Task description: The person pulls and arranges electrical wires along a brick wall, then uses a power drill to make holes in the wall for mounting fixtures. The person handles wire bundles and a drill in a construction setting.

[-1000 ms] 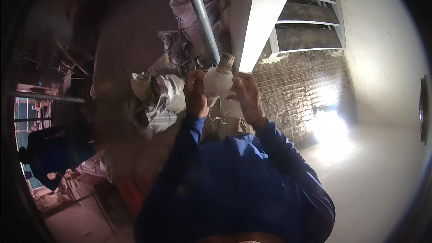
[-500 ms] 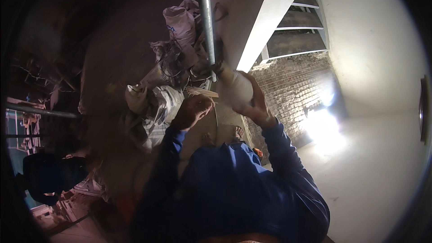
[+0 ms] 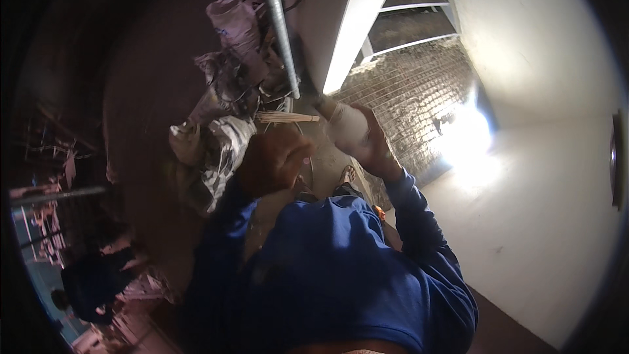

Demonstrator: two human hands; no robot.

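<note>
My right hand [image 3: 377, 147] is wrapped round a white, rounded, bottle-like thing [image 3: 350, 126]. Its narrower, darker end points up and left, near the lower end of a metal pipe [image 3: 280, 33]. Blur hides its exact kind. To the left, my left hand [image 3: 272, 162] is curled closed with its fingertips toward the white thing, a short gap apart. Whatever those fingers hold, if anything, does not show. Beyond the left hand lies a bundle of thin pale sticks [image 3: 288, 117].
Crumpled white sacks [image 3: 229, 141] and a pale bag [image 3: 236, 23] lie piled on the left. A white wall [image 3: 537, 190] stands on the right beside a white-edged opening with horizontal bars [image 3: 416, 6]. Another person in dark clothing [image 3: 98, 282] is at the lower left.
The view has shifted, so pipe, sacks and opening sit further left and higher. My left hand looks larger and closer. The right hand still grips the white thing.
</note>
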